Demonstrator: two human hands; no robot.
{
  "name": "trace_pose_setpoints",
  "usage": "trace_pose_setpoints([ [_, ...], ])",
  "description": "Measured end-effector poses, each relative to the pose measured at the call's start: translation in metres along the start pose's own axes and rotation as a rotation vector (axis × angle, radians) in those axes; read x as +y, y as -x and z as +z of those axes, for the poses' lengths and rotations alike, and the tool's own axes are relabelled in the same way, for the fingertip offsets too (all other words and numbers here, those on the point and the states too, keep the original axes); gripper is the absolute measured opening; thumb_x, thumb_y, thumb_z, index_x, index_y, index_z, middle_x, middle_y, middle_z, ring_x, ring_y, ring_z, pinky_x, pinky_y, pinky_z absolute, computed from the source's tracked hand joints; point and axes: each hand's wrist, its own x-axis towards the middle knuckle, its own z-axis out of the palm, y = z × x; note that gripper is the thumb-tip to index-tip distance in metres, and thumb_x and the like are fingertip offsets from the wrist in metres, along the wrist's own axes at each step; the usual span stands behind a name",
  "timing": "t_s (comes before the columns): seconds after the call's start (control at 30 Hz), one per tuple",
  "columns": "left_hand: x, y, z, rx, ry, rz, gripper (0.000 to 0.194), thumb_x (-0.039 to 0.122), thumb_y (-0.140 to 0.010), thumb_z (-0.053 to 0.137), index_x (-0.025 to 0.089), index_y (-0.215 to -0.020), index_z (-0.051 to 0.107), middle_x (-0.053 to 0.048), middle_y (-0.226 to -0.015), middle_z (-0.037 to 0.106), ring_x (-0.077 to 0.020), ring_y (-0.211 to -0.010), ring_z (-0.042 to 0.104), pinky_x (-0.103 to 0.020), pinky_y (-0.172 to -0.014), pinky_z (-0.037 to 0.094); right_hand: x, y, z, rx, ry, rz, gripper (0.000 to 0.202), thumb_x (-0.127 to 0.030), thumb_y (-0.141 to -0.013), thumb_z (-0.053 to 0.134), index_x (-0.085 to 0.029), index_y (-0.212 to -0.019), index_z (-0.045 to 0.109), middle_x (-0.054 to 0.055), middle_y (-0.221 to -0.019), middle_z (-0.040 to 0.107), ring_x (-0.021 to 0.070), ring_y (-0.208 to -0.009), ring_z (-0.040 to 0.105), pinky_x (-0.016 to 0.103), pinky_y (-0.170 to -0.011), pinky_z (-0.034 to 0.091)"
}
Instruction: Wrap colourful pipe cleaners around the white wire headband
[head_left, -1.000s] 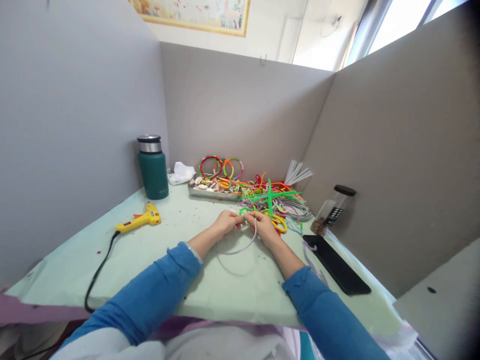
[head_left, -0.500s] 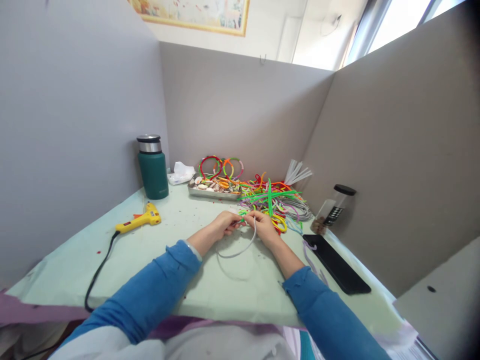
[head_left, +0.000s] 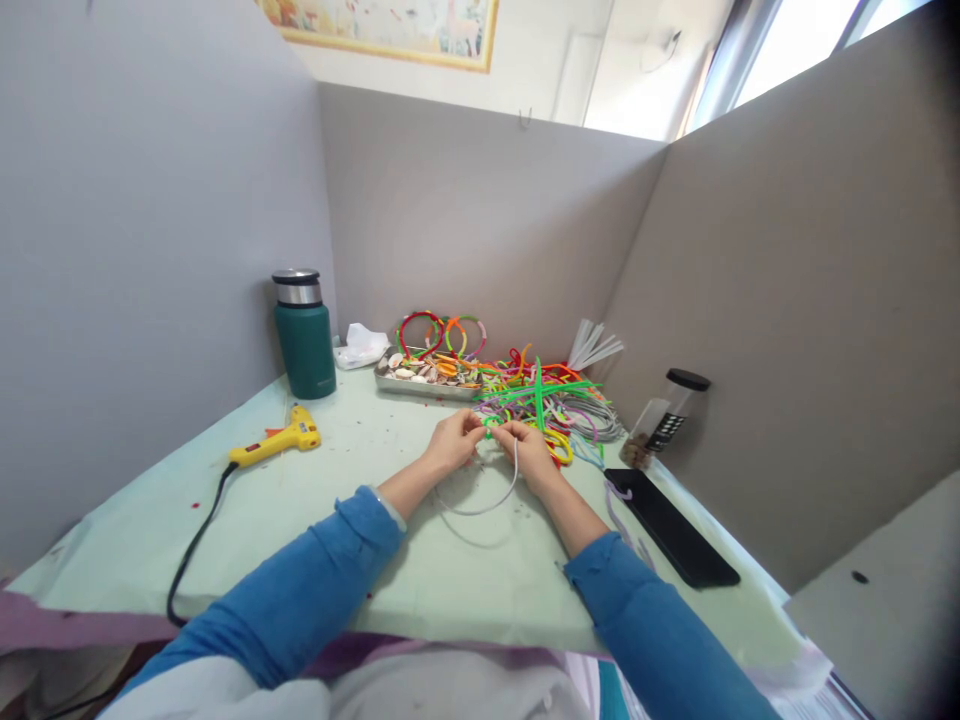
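Note:
My left hand (head_left: 452,441) and my right hand (head_left: 527,452) meet over the middle of the table, fingers pinched together. Between their fingertips is a small green cord piece (head_left: 490,428), gripped from both sides. A thin grey cord (head_left: 480,512) hangs in a loop below, running from near my right fingers round toward my left hand. Just behind the hands lies a pile of coloured cords (head_left: 544,395), mostly green, red, purple and grey. How the grey cord joins the green piece is too small to tell.
A metal tray (head_left: 427,390) holds shells, with coloured rings (head_left: 421,335) behind it. To the left are a green bottle (head_left: 306,350) and a yellow glue gun (head_left: 281,440) with its cable. A black phone (head_left: 671,528) and a clear jar (head_left: 667,420) are at right.
The fingertips of my left hand have risen slightly, and more of the green cord piece shows between the hands. The hanging grey loop has shifted a little to the right.

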Motion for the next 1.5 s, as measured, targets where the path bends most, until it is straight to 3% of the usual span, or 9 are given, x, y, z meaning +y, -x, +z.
trace_pose_setpoints([
  [0.2,0.006,0.005,-0.003,0.034,-0.236,0.223,0.018,0.024,-0.074,0.056,0.02,-0.091,0.058,0.0,-0.073,0.063,-0.0101,-0.061,0.054,-0.02,-0.058,0.04,-0.002,0.0,-0.001,0.03,0.016,0.019,0.039,-0.056,-0.061,0.064,-0.017,-0.063,0.059,-0.005,-0.042,0.038,0.0084,-0.041,0.032,0.023,-0.04,0.02],
  [0.33,0.007,0.006,-0.004,0.032,-0.365,0.322,0.012,0.019,-0.074,0.054,0.019,-0.084,0.061,-0.001,-0.076,0.064,-0.0112,-0.068,0.056,-0.021,-0.064,0.041,-0.002,0.0,-0.001,0.034,-0.01,0.017,0.039,-0.055,-0.061,0.064,-0.017,-0.061,0.056,-0.006,-0.043,0.037,0.0074,-0.041,0.029,0.023,-0.04,0.02],
  [0.43,0.008,0.006,-0.003,0.054,-0.415,0.333,0.011,0.018,-0.075,0.054,0.018,-0.08,0.063,-0.001,-0.074,0.064,-0.0114,-0.068,0.056,-0.021,-0.065,0.041,-0.002,0.0,0.0,0.043,-0.023,0.012,0.04,-0.055,-0.061,0.064,-0.017,-0.059,0.053,-0.006,-0.044,0.037,0.0069,-0.041,0.027,0.023,-0.041,0.019],
  [0.67,0.009,0.007,-0.003,0.085,-0.459,0.421,0.02,0.015,-0.076,0.054,0.018,-0.093,0.064,-0.002,-0.083,0.066,-0.0121,-0.074,0.058,-0.022,-0.069,0.043,-0.009,0.003,0.001,0.04,-0.058,0.022,0.041,-0.056,-0.06,0.065,-0.017,-0.055,0.05,-0.006,-0.041,0.035,0.0069,-0.04,0.025,0.023,-0.041,0.017],
  [1.13,0.009,0.007,-0.001,0.056,-0.613,0.459,0.02,0.016,-0.079,0.05,0.017,-0.087,0.069,-0.005,-0.083,0.06,-0.0134,-0.075,0.054,-0.024,-0.07,0.042,-0.005,0.002,0.001,0.0,-0.08,0.031,0.037,-0.052,-0.061,0.066,-0.017,-0.06,0.053,-0.007,-0.04,0.036,0.0066,-0.039,0.026,0.023,-0.04,0.016],
  [1.33,0.005,0.006,0.001,0.081,-0.569,0.485,0.021,0.018,-0.08,0.05,0.019,-0.088,0.069,-0.005,-0.096,0.058,-0.014,-0.082,0.055,-0.025,-0.074,0.043,-0.005,0.001,0.001,0.019,-0.086,0.011,0.035,-0.049,-0.062,0.067,-0.017,-0.061,0.055,-0.007,-0.04,0.036,0.0063,-0.039,0.026,0.023,-0.04,0.016],
  [1.5,0.006,0.004,0.001,0.031,-0.526,0.469,0.019,0.017,-0.08,0.05,0.018,-0.083,0.068,-0.005,-0.086,0.064,-0.0144,-0.079,0.057,-0.025,-0.075,0.043,-0.004,0.001,0.001,0.024,-0.065,-0.004,0.035,-0.049,-0.062,0.067,-0.016,-0.06,0.055,-0.006,-0.041,0.037,0.0067,-0.04,0.028,0.023,-0.04,0.017],
])
